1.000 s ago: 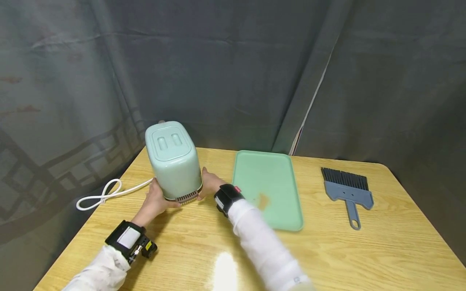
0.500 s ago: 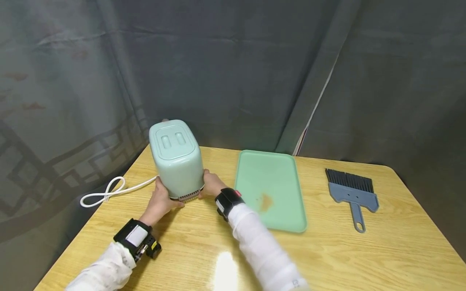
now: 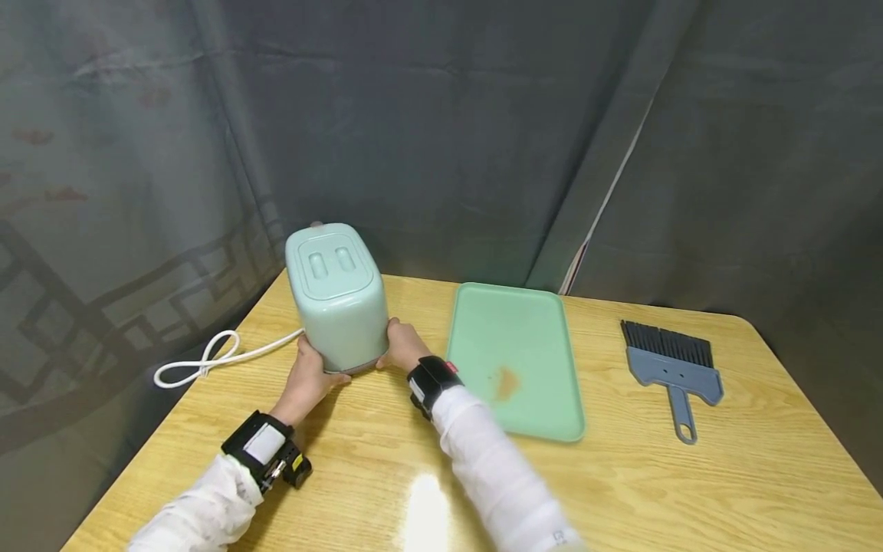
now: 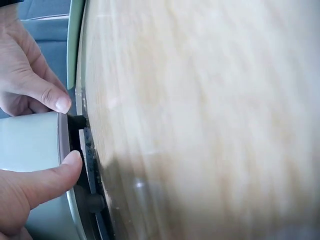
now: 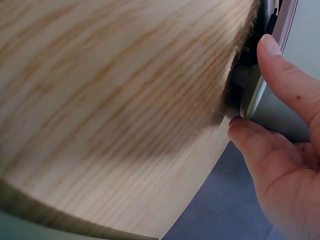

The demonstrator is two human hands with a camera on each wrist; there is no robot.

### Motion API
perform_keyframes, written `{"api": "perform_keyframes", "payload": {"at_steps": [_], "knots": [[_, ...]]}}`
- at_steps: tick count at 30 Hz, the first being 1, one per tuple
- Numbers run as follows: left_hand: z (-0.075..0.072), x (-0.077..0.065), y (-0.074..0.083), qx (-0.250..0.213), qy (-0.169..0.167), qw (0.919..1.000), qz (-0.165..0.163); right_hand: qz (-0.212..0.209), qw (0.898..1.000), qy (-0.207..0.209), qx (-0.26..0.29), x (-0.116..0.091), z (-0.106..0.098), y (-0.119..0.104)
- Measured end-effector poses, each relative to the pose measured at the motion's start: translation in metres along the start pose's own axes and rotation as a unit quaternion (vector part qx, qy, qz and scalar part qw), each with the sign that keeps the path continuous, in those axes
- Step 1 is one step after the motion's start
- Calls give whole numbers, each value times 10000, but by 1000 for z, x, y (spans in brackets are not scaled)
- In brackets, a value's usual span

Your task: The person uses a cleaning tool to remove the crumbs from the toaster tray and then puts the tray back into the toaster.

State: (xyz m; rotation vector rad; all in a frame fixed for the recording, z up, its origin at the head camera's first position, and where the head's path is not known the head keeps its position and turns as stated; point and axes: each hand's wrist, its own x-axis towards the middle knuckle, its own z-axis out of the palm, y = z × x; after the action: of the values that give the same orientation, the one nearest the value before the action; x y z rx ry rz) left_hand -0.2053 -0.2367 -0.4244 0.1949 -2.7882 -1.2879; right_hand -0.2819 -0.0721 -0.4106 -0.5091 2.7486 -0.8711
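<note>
A pale blue-green toaster [image 3: 345,314] with a lid over its top stands at the back left of the wooden table. My left hand [image 3: 307,382] grips its lower left side, thumb [image 4: 52,182] along the front bottom edge. From the right, my right hand [image 3: 404,345] grips the opposite lower side; its thumb [image 5: 285,75] presses the bottom rim. Dark feet [image 4: 95,202] show under the base, close over the table in the left wrist view. Crumbs [image 5: 232,65] lie on the table by the base. The toaster's far side is hidden.
A white cord [image 3: 231,356] loops left from the toaster past the table edge. To the right lies a green tray [image 3: 507,322] with a small brown pile of crumbs [image 3: 507,383]. A grey hand brush [image 3: 674,372] lies farther right. Dark curtain [image 3: 441,138] hangs behind the table.
The toaster's vented front bottom edge, seen earlier, has dropped out of sight as the toaster tips back toward upright. Both hands keep their grip. The head view has shifted slightly.
</note>
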Motion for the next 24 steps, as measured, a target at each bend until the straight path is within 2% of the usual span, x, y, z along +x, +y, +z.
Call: {"api": "perform_keyframes", "payload": {"at_steps": [10,18,24], "knots": [[6,2,2,-41,253,9997,12,153,9992,200,-313,0,2,-3],[6,1,3,142,213,9997,-36,209,9994,246,-121,-1,3,1],[4,0,2,257,63,9996,-43,179,9997,184,-56,-2,4,1]]}}
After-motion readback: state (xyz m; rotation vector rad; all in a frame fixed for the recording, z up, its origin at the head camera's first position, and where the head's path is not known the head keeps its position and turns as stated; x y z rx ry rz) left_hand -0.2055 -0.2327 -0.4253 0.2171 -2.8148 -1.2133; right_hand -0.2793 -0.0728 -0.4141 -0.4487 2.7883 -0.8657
